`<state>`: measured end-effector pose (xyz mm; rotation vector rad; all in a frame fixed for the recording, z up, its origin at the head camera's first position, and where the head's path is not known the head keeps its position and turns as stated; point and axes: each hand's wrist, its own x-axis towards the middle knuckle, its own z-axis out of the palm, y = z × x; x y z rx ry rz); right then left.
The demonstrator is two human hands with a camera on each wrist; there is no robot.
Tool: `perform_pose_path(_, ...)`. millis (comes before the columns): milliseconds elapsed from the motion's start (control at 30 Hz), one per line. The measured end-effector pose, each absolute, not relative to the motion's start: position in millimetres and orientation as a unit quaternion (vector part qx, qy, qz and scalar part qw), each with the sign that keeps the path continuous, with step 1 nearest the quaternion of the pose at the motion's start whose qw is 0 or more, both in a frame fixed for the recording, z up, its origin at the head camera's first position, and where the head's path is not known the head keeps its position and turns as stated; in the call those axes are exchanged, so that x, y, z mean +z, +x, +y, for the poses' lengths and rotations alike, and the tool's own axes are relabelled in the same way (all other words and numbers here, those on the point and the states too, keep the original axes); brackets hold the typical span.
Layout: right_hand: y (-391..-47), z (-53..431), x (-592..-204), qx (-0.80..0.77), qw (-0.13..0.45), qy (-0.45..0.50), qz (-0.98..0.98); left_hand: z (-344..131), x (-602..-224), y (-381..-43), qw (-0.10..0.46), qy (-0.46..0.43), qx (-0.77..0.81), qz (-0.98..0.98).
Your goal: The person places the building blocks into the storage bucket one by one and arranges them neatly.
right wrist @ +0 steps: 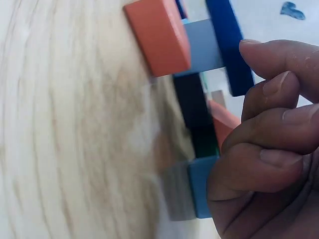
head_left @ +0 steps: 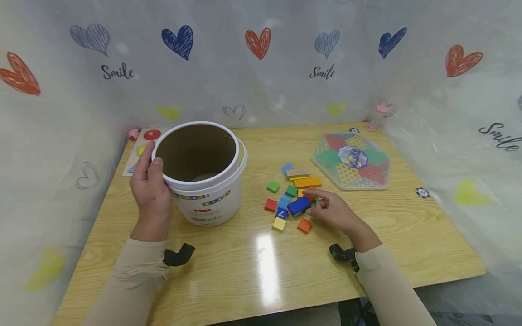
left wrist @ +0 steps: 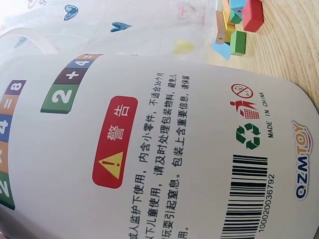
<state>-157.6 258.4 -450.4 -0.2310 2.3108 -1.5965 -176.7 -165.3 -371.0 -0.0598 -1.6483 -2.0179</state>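
My left hand [head_left: 152,190] grips the rim of a white plastic bucket [head_left: 214,199], with the thumb near the opening. The bucket tilts slightly toward me, and printed labels and a barcode [left wrist: 246,199] face the left wrist camera. At a loose pile of wooden blocks, my right hand [head_left: 332,210] pinches the end of a dark blue block [head_left: 299,206] between thumb and index finger. The thumb tip touches that block in the right wrist view, while the other fingers curl in. Close by lie an orange block [head_left: 304,225], a yellow block [head_left: 279,224] and a red block [head_left: 271,205].
Behind the pile at the right lies a hexagonal board game [head_left: 351,160] with coloured triangles. A shape puzzle board [head_left: 132,158] is partly hidden by the bucket. A small pink figure [head_left: 132,134] stands in the back left corner. The table's front edge [head_left: 285,312] runs nearest me.
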Motion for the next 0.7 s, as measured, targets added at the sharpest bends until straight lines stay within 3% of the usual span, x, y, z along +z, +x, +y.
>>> perform_pose_path(700,-160.8,257.4,-463.3,-0.567,0.114,-0.048,0.815,-164.7,-370.0,-177.8,0.272,-0.004,-0.743,-0.612)
